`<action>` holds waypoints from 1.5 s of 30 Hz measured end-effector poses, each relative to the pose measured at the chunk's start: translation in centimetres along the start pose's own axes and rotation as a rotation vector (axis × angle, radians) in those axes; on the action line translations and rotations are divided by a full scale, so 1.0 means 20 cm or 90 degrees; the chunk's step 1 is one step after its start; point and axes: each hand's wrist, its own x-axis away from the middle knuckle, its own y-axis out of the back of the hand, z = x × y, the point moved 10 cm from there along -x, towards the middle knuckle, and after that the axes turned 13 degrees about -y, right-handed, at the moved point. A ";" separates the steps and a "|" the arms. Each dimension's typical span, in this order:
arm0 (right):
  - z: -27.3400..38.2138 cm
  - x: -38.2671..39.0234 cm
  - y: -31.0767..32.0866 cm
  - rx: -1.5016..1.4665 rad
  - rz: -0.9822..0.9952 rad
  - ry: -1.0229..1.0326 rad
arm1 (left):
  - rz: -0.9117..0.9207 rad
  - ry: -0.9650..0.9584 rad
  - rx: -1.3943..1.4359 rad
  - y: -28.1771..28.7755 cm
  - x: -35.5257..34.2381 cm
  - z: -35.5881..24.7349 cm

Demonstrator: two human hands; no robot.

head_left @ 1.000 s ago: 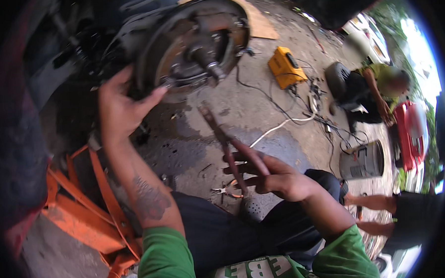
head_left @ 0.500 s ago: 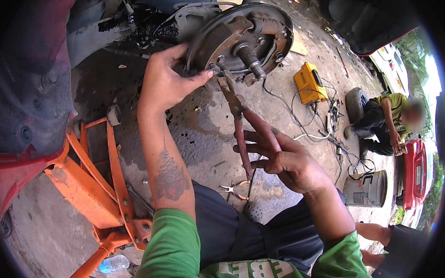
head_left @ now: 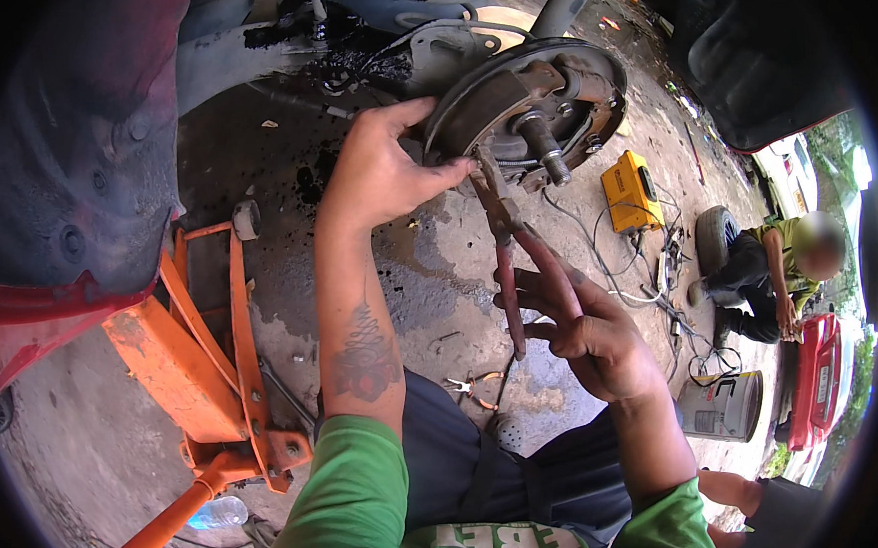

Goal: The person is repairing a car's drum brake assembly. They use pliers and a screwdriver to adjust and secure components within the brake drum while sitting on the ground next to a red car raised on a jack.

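A drum brake with rusty brake shoes (head_left: 495,100) and a protruding spindle (head_left: 543,147) is in front of me at the top. My left hand (head_left: 385,169) is closed on the rim of its round backing plate (head_left: 439,127); the fingers go behind, and the thumb presses near the lower left shoe. Wrapped around red-handled pliers (head_left: 503,215), my right hand (head_left: 584,331) works from below. Their jaws touch the shoe area beside my left thumb. Whatever sits between the jaws is hidden.
An orange floor jack (head_left: 183,368) stands at left, by a plastic bottle (head_left: 217,513). Smaller pliers (head_left: 475,390) lie on the ground. To the right are a yellow machine (head_left: 633,192) with cables, a tire (head_left: 717,237), a bucket (head_left: 724,406) and a seated person (head_left: 767,269).
The view has shifted, so the scene sits lower and farther right. The pliers' jaws have moved up against the shoe by my left thumb, covering the small round part seen there before.
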 end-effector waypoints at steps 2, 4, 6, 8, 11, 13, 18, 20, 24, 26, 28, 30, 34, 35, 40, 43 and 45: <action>-0.01 -0.02 -0.01 -0.047 0.013 0.009 | 0.004 -0.002 0.014 -0.01 0.00 0.00; -0.03 -0.03 -0.02 -0.150 0.029 0.013 | -0.001 0.004 -0.002 0.00 0.00 0.01; -0.06 -0.05 -0.03 -0.118 0.027 -0.002 | -0.006 0.010 -0.003 0.00 0.01 0.02; -0.08 -0.07 -0.04 -0.137 0.020 -0.008 | -0.010 0.040 0.019 0.00 0.02 0.05; -0.08 -0.07 -0.02 -0.213 0.001 -0.004 | -0.006 -0.015 -0.017 0.01 0.01 0.01; -0.08 -0.08 -0.03 -0.211 0.006 -0.013 | 0.031 -0.016 0.013 -0.01 0.00 0.00; -0.10 -0.10 0.00 -0.208 -0.033 -0.036 | 0.077 0.006 0.084 -0.03 -0.01 -0.03; -0.10 -0.11 0.00 -0.238 -0.025 -0.034 | 0.057 0.049 0.087 -0.02 -0.01 -0.02; -0.10 -0.14 0.00 -0.277 0.007 -0.005 | 0.000 0.101 0.069 -0.01 -0.02 -0.01; -0.11 -0.15 0.00 -0.264 0.016 -0.002 | 0.001 0.110 0.042 -0.01 -0.02 -0.02; -0.11 -0.16 0.00 -0.290 0.027 0.004 | 0.020 0.100 0.004 -0.01 -0.03 -0.03; -0.12 -0.16 0.01 -0.303 0.035 0.007 | 0.026 0.101 -0.019 0.00 -0.03 -0.05; -0.15 -0.17 0.01 -0.327 0.041 0.002 | 0.026 0.122 -0.030 0.00 -0.02 -0.06; -0.15 -0.18 0.01 -0.332 0.044 -0.001 | 0.016 0.119 -0.024 0.00 -0.03 -0.06; -0.17 -0.21 0.01 -0.344 0.064 -0.007 | 0.026 0.112 -0.045 -0.01 -0.04 -0.08; -0.18 -0.22 0.02 -0.350 0.063 -0.017 | 0.034 0.130 -0.053 -0.01 -0.04 -0.07; -0.17 -0.22 0.02 -0.350 0.072 -0.018 | 0.022 0.128 -0.052 -0.01 -0.03 -0.08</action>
